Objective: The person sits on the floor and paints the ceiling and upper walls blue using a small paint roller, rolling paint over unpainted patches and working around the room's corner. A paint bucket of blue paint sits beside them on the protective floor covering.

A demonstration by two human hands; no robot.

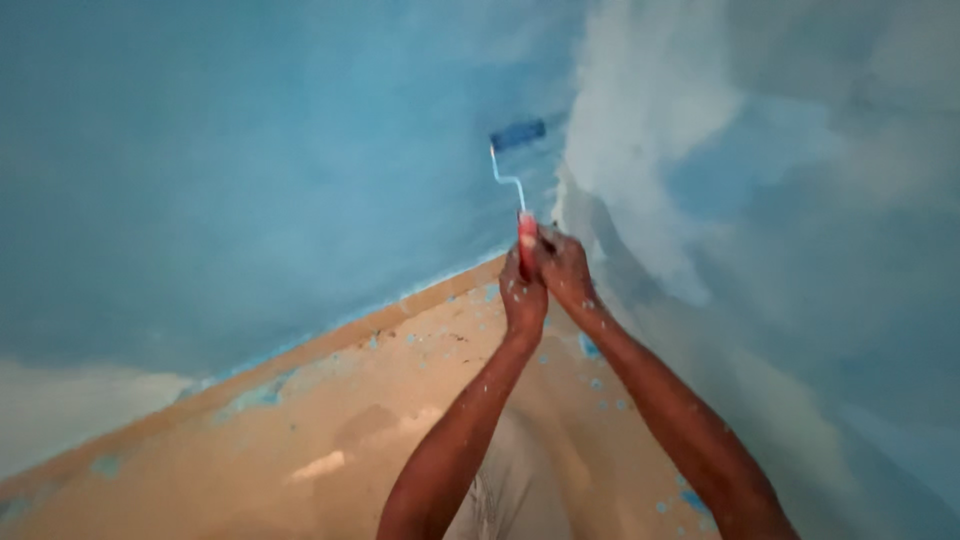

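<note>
Head view: both hands wrap the red handle of a paint roller (519, 190), left hand (523, 297) lower, right hand (566, 270) at its 2 o'clock, fingers closed around it. The blue sleeve presses the blue wall (250, 170) at 12 o'clock. The roller looks light and stiff, its paint-wet handle likely slippery; the grip belongs there.

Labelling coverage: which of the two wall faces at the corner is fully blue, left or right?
The left wall: even blue all over, with the paint roller on it near the corner. The right wall is patchy, with pale unpainted areas showing through.
</note>
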